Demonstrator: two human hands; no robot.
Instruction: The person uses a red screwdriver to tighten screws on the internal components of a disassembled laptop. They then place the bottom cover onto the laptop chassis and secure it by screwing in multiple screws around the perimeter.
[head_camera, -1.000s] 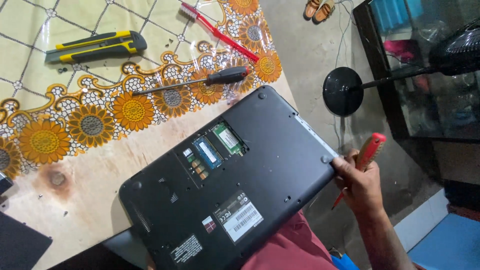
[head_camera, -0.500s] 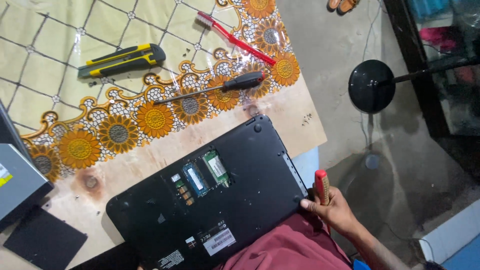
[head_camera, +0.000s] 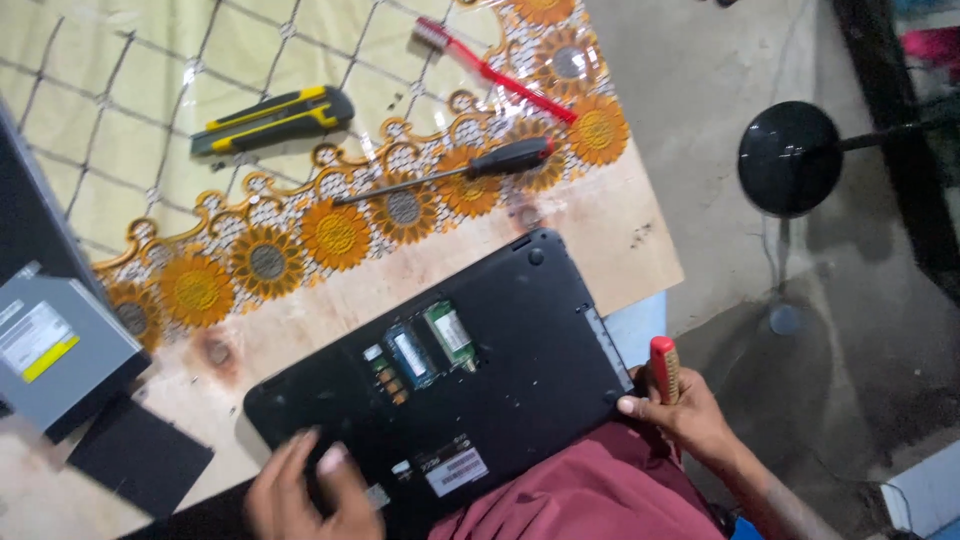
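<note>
Laptop (head_camera: 470, 390), black, lies bottom-up at the near edge of the wooden worktop (head_camera: 620, 230), overhanging toward the person's lap. Its memory hatch is off: green memory modules (head_camera: 430, 345) are exposed in the open bay near the middle of the base.

Right hand (head_camera: 690, 415) is clenched around a red-handled screwdriver (head_camera: 664, 368) at the laptop's right corner; the tip is hidden behind the fingers. Left hand (head_camera: 300, 490) rests flat on the base near the front left, fingers spread, gripping nothing; it looks to be steadying the case.

Judgement: base-cover disassembly is in hand, apparently at a corner screw. Next move calls for the tip seated square in the screw head, with the left hand holding the case against rotation.

Also on the worktop: grey optical drive (head_camera: 60, 350) and a black cover panel (head_camera: 140, 455) at the left edge; a second black-handled screwdriver (head_camera: 450, 172), a yellow-black utility knife (head_camera: 272, 118) and a red toothbrush (head_camera: 495, 68) on the sunflower-patterned cloth (head_camera: 335, 235) toward the far edge.
</note>
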